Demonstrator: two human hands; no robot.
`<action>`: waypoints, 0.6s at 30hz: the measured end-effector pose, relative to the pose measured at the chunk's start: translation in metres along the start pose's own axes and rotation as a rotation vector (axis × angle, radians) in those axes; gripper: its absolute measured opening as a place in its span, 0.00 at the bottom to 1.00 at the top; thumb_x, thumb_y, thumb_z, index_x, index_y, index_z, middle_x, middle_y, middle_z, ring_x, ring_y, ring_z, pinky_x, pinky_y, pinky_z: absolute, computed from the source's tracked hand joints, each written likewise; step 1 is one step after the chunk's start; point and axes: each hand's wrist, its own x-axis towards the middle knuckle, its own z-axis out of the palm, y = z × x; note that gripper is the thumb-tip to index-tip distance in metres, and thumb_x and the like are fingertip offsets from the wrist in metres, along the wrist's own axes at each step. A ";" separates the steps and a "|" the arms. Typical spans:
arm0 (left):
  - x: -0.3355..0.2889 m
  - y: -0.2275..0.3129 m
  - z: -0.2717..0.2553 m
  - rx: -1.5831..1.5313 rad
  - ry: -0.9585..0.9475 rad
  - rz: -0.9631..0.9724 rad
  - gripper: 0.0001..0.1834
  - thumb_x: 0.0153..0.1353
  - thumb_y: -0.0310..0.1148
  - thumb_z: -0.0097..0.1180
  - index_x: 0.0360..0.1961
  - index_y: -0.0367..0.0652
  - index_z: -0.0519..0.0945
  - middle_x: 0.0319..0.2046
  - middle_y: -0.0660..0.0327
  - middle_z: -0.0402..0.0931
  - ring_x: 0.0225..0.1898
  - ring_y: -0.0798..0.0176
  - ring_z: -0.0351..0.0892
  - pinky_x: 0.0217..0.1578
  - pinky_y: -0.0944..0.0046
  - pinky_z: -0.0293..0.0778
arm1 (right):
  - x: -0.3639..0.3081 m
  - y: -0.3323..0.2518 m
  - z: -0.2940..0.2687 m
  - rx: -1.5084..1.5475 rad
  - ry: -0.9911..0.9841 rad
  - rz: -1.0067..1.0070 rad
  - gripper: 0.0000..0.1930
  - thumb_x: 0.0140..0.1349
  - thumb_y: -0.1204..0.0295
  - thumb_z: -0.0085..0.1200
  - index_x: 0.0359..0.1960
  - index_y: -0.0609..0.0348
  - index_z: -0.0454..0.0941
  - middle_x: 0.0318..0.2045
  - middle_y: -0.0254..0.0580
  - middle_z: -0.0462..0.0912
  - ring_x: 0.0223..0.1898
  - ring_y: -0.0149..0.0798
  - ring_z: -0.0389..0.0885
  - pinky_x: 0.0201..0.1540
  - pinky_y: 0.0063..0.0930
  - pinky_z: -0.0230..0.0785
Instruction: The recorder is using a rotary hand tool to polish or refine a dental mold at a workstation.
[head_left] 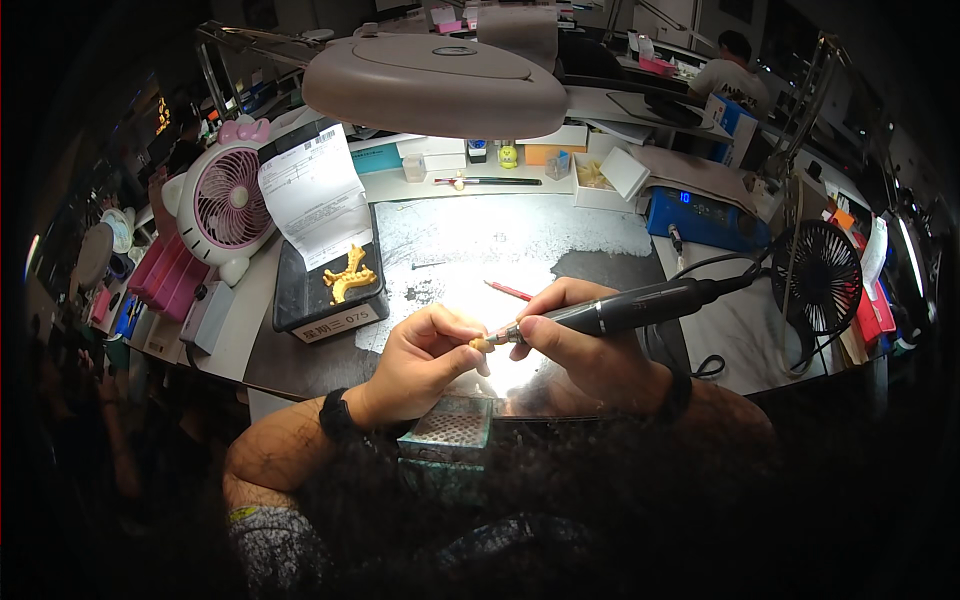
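My right hand (585,335) grips a black rotary handpiece (625,308) like a pen, its silver nose pointing left. Between the fingertips of my left hand (425,350) is a small tan, tooth-like piece (480,344). The handpiece's tip meets it or comes very close; the fingers partly cover the contact. Both hands are over the brightly lit bench mat (445,240). Left of them, a yellow dental model (350,275) rests in a black tray (330,305), together with a printed paper sheet (315,195) that stands up from it.
A large lamp (435,85) overhangs the bench. A blue control box (705,220) and a black fan (818,275) stand right, with the handpiece's cable (735,265) nearby. A pink-and-white fan (225,195) is left. A red pencil-like tool (507,290) lies beyond my hands; a perforated tray (450,422) sits below.
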 end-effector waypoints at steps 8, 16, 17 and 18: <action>0.000 0.001 0.000 0.001 -0.002 0.006 0.09 0.70 0.17 0.59 0.47 0.37 0.76 0.46 0.55 0.80 0.48 0.62 0.83 0.51 0.57 0.83 | 0.001 0.003 -0.001 -0.018 -0.016 -0.019 0.08 0.69 0.74 0.63 0.41 0.67 0.79 0.33 0.43 0.89 0.35 0.29 0.88 0.52 0.26 0.78; 0.000 0.001 0.000 -0.006 -0.006 0.002 0.09 0.69 0.17 0.59 0.47 0.37 0.76 0.46 0.55 0.80 0.48 0.63 0.83 0.51 0.57 0.83 | 0.001 0.004 -0.001 -0.017 -0.014 -0.019 0.09 0.69 0.73 0.64 0.42 0.67 0.79 0.33 0.44 0.89 0.35 0.29 0.89 0.42 0.21 0.79; 0.000 0.000 0.000 -0.004 -0.005 0.002 0.09 0.69 0.17 0.59 0.47 0.37 0.76 0.46 0.55 0.80 0.48 0.62 0.83 0.51 0.57 0.83 | 0.001 0.005 -0.001 -0.017 -0.014 -0.019 0.09 0.69 0.73 0.64 0.42 0.67 0.79 0.33 0.44 0.89 0.35 0.29 0.89 0.42 0.21 0.79; 0.000 0.000 0.000 -0.003 -0.003 0.001 0.09 0.69 0.17 0.59 0.47 0.37 0.76 0.46 0.55 0.80 0.48 0.62 0.83 0.51 0.57 0.83 | 0.001 0.005 -0.001 -0.022 -0.010 -0.021 0.09 0.69 0.73 0.64 0.42 0.67 0.79 0.33 0.44 0.89 0.35 0.29 0.89 0.42 0.21 0.80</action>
